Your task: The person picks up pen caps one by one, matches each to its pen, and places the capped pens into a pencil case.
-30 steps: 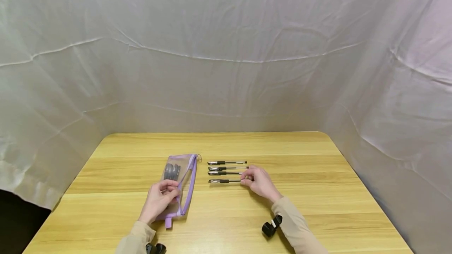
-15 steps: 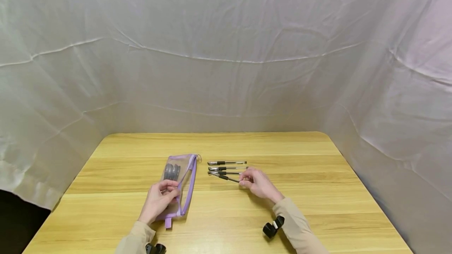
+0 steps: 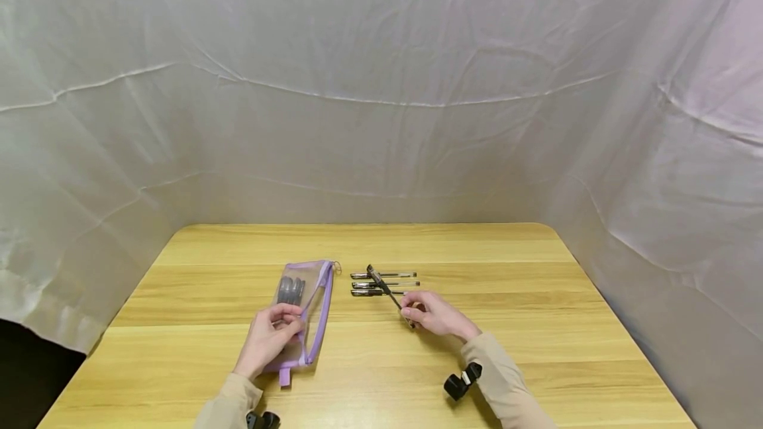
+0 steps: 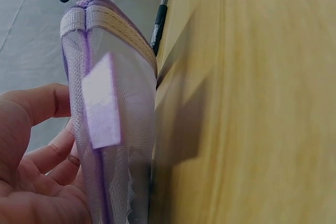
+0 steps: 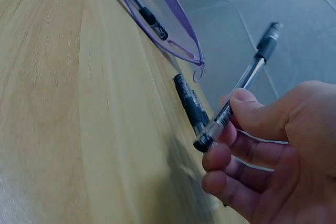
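Observation:
My left hand pinches the near side of a purple mesh zipper pouch, which lies on the table with its mouth spread toward the right. Dark-gripped pens show through the mesh inside. My right hand holds a clear pen with a black cap by its rear end, between thumb and fingers. That pen is raised off the table, tilted, its capped end pointing up and away, as the right wrist view shows on the pen. Beneath and behind it, 3 similar pens lie side by side.
The wooden table carries the pouch left of centre and the loose pens just right of it. A metal ring hangs at the pouch's far corner. A grey fabric curtain surrounds the table's back and sides.
The nearest pen has been lifted from the table by my right hand and swung round, its capped end turning from leftward to away. My left hand and the pouch stay in place.

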### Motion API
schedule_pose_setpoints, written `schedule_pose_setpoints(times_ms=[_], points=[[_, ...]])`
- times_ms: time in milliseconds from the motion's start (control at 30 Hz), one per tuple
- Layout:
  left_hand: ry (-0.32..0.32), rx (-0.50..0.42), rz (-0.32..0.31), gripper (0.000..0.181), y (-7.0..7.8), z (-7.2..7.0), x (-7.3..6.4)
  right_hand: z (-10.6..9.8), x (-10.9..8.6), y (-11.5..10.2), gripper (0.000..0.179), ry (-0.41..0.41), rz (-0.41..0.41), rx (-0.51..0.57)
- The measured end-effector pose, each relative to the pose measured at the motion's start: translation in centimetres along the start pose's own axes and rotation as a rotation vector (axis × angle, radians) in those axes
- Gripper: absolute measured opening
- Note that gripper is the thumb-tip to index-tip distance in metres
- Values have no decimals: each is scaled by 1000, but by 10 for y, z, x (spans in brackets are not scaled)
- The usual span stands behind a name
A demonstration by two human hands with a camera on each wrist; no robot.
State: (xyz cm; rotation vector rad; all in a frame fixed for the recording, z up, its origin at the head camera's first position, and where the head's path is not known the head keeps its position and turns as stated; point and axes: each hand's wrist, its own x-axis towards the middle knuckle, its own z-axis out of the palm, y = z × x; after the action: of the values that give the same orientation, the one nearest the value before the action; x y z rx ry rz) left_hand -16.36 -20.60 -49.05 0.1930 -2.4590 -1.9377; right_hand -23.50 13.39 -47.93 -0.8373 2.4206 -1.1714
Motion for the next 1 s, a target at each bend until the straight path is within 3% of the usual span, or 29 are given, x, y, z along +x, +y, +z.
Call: schedule_pose_setpoints(times_ms=[267,533,833,1000], points=[[-1,6,14,25,1,1,-1,3,-1,-1,19,-72,16,180],[-9,17,23,25,3,2,-1,10,3,0,50,-108,26,486],[-16,17,33,25,4,3,-2,32,19,-12,58,-75,176,744],[-21,24,44,26,4,3,-2,48,34,-24,58,-98,217,853]])
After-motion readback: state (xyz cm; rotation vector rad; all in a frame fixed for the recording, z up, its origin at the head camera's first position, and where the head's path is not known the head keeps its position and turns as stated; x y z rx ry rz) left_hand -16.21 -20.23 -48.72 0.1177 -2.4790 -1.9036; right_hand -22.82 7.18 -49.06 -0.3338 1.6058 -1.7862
